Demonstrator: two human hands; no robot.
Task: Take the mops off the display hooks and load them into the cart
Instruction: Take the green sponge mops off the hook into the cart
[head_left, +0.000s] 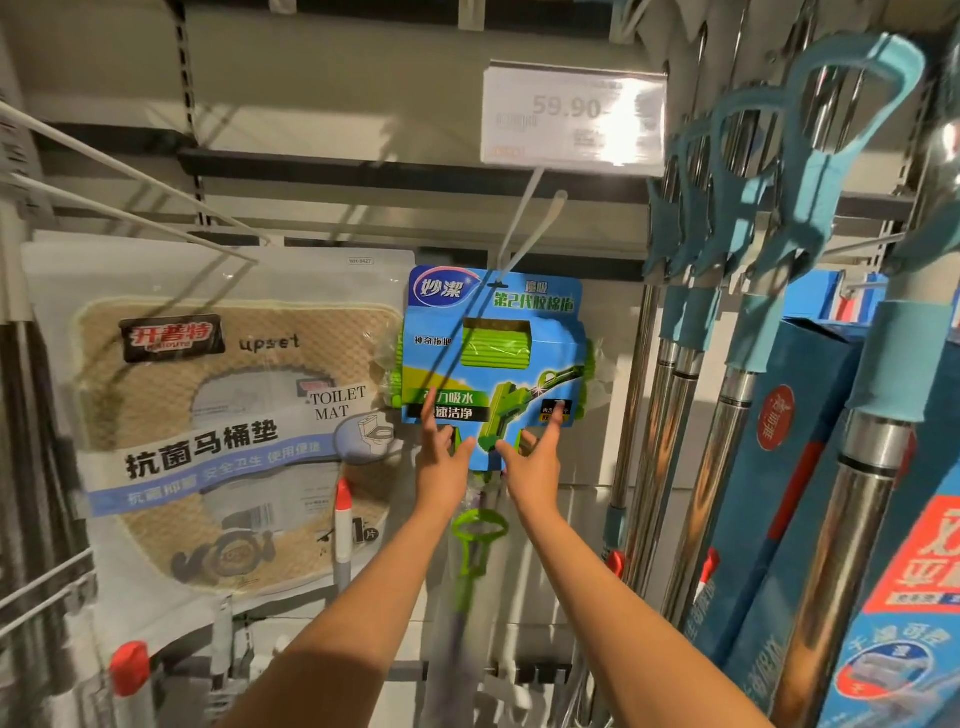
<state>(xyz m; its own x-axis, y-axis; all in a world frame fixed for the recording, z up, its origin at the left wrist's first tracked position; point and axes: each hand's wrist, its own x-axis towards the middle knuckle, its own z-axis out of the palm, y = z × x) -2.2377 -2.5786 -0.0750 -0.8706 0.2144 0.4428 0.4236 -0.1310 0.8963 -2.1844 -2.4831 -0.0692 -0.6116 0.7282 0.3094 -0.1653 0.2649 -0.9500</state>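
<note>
1. Head view: both my arms reach up and forward to a green sponge mop (493, 353) hanging in blue card packaging from a white display hook (524, 228).
2. My left hand (441, 462) is spread wide, fingers straight, with the fingertips touching the lower left of the blue card; this grip is open and holds nothing.
3. My right hand (532, 465) is spread the same way, its longest finger touching the lower right of the card; this grip is open too.
4. The mop head sits just above both hands, and its green ring handle piece (478, 525) hangs just below them, between my forearms.
5. Above the hands, at the outer end of the hook, is a price tag (574, 117) reading 59.90.
6. Left of my left hand hangs a bagged toilet mat (218, 415).
7. Right of my right hand hang several mops with metal poles and teal handles (769, 208), beside blue boxes (779, 441).
8. No cart shows in this view.
</note>
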